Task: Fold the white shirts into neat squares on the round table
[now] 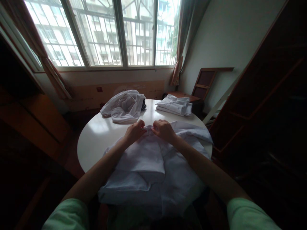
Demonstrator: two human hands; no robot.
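A white garment (153,166) lies spread over the near half of a round white table (96,137), hanging over the near edge. My left hand (134,131) and my right hand (163,129) sit close together at the garment's far edge, near its middle, each pinching the cloth there. Exactly what part of the cloth the fingers hold is too small to make out.
A crumpled white garment (123,107) lies at the table's far left with something dark beneath it. A folded white stack (175,105) sits at the far right. Dark wooden furniture (263,105) stands right, a leaning wooden frame (203,83) behind, windows beyond.
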